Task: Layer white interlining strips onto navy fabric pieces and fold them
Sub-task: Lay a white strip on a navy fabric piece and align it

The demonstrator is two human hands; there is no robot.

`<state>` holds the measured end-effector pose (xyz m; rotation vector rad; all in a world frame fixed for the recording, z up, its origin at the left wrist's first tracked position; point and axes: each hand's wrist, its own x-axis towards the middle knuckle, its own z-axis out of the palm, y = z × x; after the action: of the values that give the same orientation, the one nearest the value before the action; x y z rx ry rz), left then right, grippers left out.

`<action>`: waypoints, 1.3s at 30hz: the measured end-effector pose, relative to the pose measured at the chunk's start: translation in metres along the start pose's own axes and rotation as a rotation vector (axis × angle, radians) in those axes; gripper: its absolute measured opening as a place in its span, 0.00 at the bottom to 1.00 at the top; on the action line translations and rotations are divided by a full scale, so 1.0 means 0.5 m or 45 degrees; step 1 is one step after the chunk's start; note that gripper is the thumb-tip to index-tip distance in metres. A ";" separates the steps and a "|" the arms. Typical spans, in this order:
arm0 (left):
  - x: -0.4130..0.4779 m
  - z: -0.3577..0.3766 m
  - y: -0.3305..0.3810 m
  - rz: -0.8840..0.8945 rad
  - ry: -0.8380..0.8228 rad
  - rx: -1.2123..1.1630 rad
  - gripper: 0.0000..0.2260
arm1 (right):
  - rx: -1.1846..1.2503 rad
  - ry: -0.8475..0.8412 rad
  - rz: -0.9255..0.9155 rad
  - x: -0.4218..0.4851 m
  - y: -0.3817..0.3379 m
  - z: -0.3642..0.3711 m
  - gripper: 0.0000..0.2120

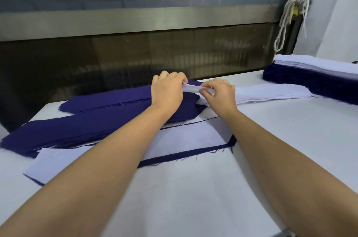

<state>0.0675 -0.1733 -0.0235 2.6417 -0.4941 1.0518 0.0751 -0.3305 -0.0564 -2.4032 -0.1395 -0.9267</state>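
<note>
Over the white table cover (193, 198), left hand (167, 91) and right hand (220, 93) pinch one thin white interlining strip (190, 87), maybe the top one, lying toward 3 o'clock.

Even, soft, cool-toned light, faint shadows; wide-angle bending at the edges; slight blur throughout

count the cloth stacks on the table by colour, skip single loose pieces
navy stacks: 3 (far left navy stack, near left navy stack, right navy stack)
white stacks: 2 (middle white stack, right white stack on top of the right navy stack)
total: 5
</note>
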 end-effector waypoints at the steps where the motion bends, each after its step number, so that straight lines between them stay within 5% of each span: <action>1: -0.004 -0.006 -0.010 -0.010 0.013 -0.026 0.10 | -0.039 -0.017 0.028 0.000 0.004 -0.001 0.09; 12: -0.106 -0.113 -0.177 -0.125 -0.030 -0.256 0.07 | -0.607 -0.269 0.334 -0.004 0.038 -0.031 0.14; 19: -0.186 -0.179 -0.256 -0.233 0.012 -0.181 0.07 | -0.602 -0.202 0.463 -0.007 0.033 -0.053 0.12; 32: -0.267 -0.303 -0.353 -0.449 0.168 -0.501 0.04 | 0.257 -0.064 0.366 -0.039 -0.011 -0.120 0.04; 39: -0.269 -0.337 -0.379 -0.648 -0.290 -0.495 0.08 | 0.658 -0.252 0.368 -0.049 0.001 -0.142 0.06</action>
<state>-0.0513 0.0876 -0.0191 2.3523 -0.0426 0.4501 0.0150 -0.3664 -0.0294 -1.9580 -0.0879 -0.4497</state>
